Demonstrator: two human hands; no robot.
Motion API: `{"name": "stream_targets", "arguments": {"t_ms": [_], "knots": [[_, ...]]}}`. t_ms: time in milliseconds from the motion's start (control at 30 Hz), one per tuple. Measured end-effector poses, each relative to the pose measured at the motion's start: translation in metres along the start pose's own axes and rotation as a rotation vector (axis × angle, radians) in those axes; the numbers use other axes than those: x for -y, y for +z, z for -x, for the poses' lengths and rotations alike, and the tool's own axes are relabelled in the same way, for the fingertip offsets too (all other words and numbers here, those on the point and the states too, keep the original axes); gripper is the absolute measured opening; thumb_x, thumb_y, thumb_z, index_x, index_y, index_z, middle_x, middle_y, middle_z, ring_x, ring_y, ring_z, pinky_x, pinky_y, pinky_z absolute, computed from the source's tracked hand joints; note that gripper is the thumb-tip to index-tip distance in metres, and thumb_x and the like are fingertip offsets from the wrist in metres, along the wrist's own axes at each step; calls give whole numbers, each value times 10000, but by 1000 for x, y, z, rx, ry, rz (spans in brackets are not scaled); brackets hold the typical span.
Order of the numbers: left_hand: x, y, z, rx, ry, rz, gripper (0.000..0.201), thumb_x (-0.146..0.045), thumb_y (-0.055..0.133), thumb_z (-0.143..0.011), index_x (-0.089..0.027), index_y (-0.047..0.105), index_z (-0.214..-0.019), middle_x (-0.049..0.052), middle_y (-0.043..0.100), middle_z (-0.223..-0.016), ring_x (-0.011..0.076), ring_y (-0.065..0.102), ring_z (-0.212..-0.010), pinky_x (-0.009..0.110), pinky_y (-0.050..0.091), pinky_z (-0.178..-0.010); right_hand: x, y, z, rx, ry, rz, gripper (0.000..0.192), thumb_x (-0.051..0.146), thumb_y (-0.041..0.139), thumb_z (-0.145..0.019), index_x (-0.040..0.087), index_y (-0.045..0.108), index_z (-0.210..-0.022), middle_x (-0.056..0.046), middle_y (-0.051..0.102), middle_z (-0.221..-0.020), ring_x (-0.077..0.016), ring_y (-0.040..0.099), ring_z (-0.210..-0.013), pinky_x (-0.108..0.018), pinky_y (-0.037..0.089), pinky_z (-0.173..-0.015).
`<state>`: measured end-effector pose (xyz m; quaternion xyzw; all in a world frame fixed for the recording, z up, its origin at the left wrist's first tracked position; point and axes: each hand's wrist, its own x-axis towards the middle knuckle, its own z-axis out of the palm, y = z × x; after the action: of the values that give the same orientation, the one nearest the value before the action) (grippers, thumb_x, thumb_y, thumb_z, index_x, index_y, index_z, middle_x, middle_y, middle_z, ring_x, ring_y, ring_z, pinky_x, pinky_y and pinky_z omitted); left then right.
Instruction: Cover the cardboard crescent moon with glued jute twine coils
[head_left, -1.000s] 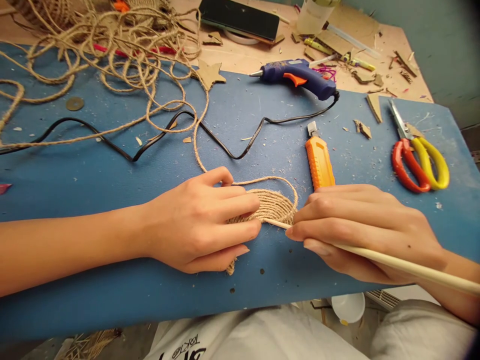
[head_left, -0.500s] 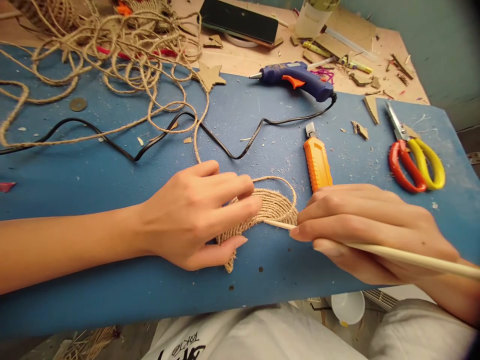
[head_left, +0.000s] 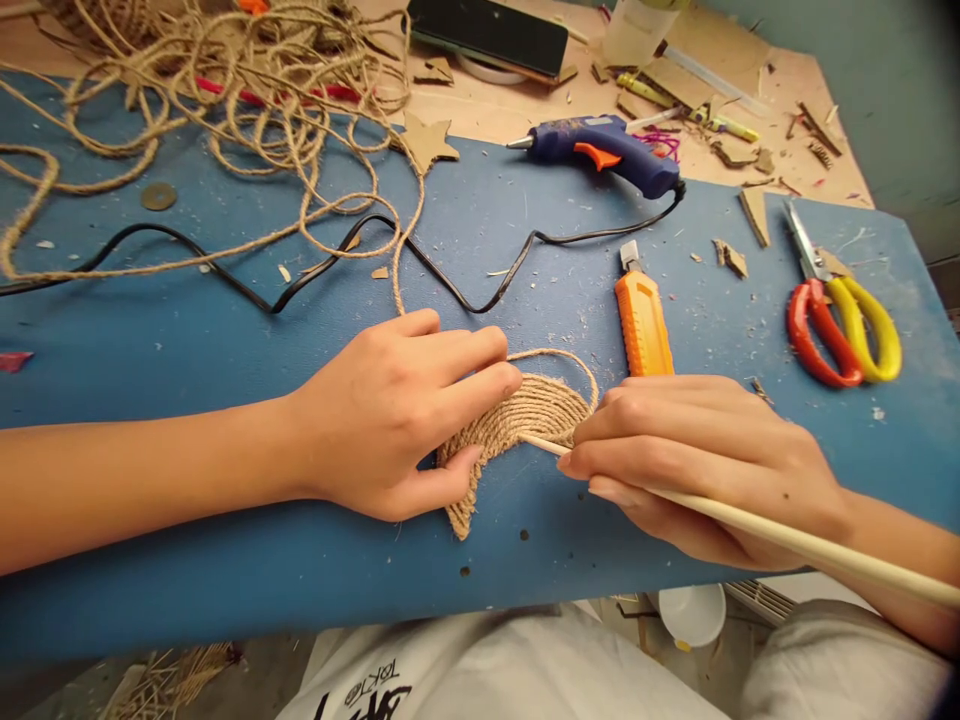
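Observation:
A piece covered in rows of coiled jute twine (head_left: 536, 408) lies on the blue table, curving to a point near its lower left end. My left hand (head_left: 405, 415) holds it down, thumb on its lower edge and bent fingers over its top. My right hand (head_left: 712, 470) is closed around a thin pale wooden stick (head_left: 795, 540), whose tip touches the inner edge of the twine rows. From under my left hand a loose loop of twine (head_left: 574, 358) arcs to the piece's right side, where my right fingers partly cover it.
A tangle of twine (head_left: 277, 130) and a cardboard star (head_left: 427, 143) lie behind. Beyond my hands are a blue glue gun (head_left: 600, 150) with a black cord (head_left: 517, 262), an orange cutter (head_left: 643, 325), scissors (head_left: 840, 310), a phone (head_left: 487, 38) and cardboard scraps.
My right hand and the stick have shifted slightly left along the piece's inner edge. My left thumb has drawn up a little, showing more of the pointed end. The view has shifted slightly.

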<state>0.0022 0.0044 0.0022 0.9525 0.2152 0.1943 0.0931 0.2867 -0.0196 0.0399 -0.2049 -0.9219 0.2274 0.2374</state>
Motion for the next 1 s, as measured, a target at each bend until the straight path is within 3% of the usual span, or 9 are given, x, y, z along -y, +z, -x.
{"name": "stream_targets", "arguments": {"t_ms": [233,633,1000], "knots": [[0,0,0,15,-11,-4,222,-272,588,-936,-170,623,-1129,129,722,-1196,240,620,-835,412,427,-762,0,-12,3,-19,24,-59,98,157,604,-1102,124,683,-1150,-79,776,-972,-134,750,-906,-262,615,-806],[1,-5,-1,46,1,6,237,-268,618,-942,-163,628,-1155,133,729,-1220,239,649,-865,413,460,-784,0,8,2,-16,-22,-31,64,138,629,-1088,110,685,-1101,-82,752,-953,-148,736,-866,-288,569,-747],[0,-2,0,23,-14,10,234,-263,624,-917,-172,619,-1133,129,729,-1201,240,635,-853,410,443,-779,2,1,3,-46,6,-45,139,214,590,-1127,133,701,-1106,-70,773,-931,-127,728,-843,-277,591,-789]]}}
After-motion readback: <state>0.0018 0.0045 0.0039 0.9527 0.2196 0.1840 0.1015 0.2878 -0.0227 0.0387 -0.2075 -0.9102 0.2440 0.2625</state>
